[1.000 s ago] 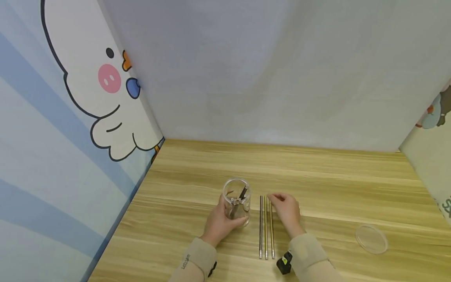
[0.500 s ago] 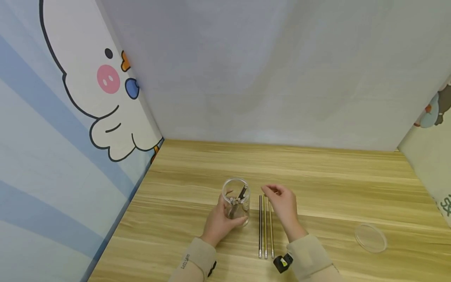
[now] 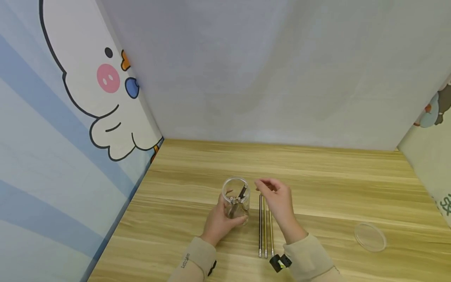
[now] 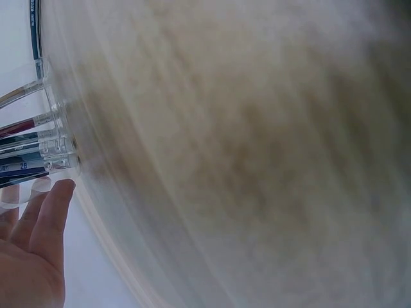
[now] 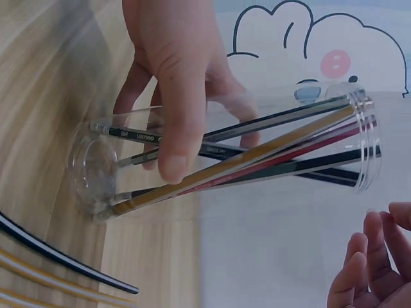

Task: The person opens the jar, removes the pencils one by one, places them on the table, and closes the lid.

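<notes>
My left hand (image 3: 219, 224) grips a clear plastic jar (image 3: 247, 209) standing on the table. Inside, several pencils lean at a slant; the right wrist view shows a yellow pencil (image 5: 257, 154), a red pencil (image 5: 292, 151) and dark green ones. My right hand (image 3: 280, 201) hovers just right of the jar's rim, apart from it. Its fingers (image 5: 374, 234) are loosely bent with the thumb close to the index fingertip, and nothing shows between them. Below it, a dark pencil (image 3: 260, 229) and two yellow pencils (image 3: 266, 235) lie side by side on the table.
A round clear lid (image 3: 370, 237) lies on the wood-grain table (image 3: 317, 168), to the right of my right sleeve. A plain pale wall (image 3: 264, 78) stands behind, and a cartoon-printed panel (image 3: 81, 137) rises at the left.
My right hand has moved away from the tops of the laid-out pencils, up and left towards the jar's rim. My left hand, the jar and the pencils stay in place.
</notes>
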`<move>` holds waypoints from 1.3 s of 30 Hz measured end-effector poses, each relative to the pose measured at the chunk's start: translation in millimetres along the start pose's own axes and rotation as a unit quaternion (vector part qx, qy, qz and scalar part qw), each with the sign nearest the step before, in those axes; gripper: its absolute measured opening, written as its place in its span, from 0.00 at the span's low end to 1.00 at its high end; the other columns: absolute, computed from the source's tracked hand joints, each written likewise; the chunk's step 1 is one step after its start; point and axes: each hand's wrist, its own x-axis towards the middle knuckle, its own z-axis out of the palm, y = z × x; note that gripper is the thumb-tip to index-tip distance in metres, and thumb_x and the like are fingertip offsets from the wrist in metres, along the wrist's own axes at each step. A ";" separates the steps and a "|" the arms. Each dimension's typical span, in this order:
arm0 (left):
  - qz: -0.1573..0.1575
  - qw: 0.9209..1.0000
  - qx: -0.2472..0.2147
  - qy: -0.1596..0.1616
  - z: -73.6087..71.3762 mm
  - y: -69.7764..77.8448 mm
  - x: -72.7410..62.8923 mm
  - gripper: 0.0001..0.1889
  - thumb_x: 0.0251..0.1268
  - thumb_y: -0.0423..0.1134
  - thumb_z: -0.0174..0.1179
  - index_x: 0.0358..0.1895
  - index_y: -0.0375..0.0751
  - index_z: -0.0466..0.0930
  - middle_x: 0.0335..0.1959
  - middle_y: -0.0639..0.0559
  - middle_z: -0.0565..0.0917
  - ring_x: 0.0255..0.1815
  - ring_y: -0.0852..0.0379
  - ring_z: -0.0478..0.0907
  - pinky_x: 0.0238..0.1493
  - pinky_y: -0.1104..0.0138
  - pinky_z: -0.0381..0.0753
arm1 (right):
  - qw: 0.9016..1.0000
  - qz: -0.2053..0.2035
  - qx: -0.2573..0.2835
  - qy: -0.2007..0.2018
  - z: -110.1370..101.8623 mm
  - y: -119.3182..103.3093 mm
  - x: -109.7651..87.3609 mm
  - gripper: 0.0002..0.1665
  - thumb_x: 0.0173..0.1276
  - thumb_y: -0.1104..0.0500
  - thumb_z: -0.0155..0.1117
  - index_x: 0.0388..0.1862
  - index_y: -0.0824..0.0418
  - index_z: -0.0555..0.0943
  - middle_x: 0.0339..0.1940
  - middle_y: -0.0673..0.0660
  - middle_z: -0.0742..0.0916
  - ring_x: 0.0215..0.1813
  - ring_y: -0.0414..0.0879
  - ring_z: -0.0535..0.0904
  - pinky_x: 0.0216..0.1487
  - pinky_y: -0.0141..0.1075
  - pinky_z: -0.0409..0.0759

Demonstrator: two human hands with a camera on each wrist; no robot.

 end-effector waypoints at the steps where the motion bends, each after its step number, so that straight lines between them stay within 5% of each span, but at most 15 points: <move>1: 0.000 1.000 0.002 0.000 -0.1 0.0 0.1 0.49 0.47 0.52 0.77 0.73 0.55 0.58 0.60 0.46 0.82 0.57 0.41 0.81 0.57 0.44 0.80 | 1.000 -0.005 0.002 -0.001 0.9 -1.1 -0.6 0.10 0.67 0.61 0.67 0.42 0.67 0.86 0.34 0.64 0.88 0.31 0.38 0.77 0.29 0.26 0.72; 26: 0.016 1.000 0.003 -0.001 -0.2 -3.6 0.9 0.50 0.48 0.49 0.77 0.74 0.51 0.57 0.57 0.47 0.84 0.56 0.45 0.82 0.57 0.46 0.80 | 0.997 -0.055 -0.031 -0.041 15.3 -8.2 -4.6 0.11 0.60 0.62 0.73 0.41 0.65 0.88 0.33 0.58 0.84 0.32 0.38 0.74 0.30 0.25 0.73; 39: 0.020 1.000 0.014 0.002 0.2 -4.1 0.9 0.50 0.48 0.49 0.77 0.74 0.52 0.57 0.57 0.47 0.84 0.55 0.44 0.82 0.55 0.45 0.80 | 0.993 -0.082 -0.072 -0.041 16.3 -10.1 -4.0 0.09 0.60 0.64 0.72 0.41 0.62 0.89 0.32 0.58 0.84 0.29 0.40 0.74 0.22 0.25 0.69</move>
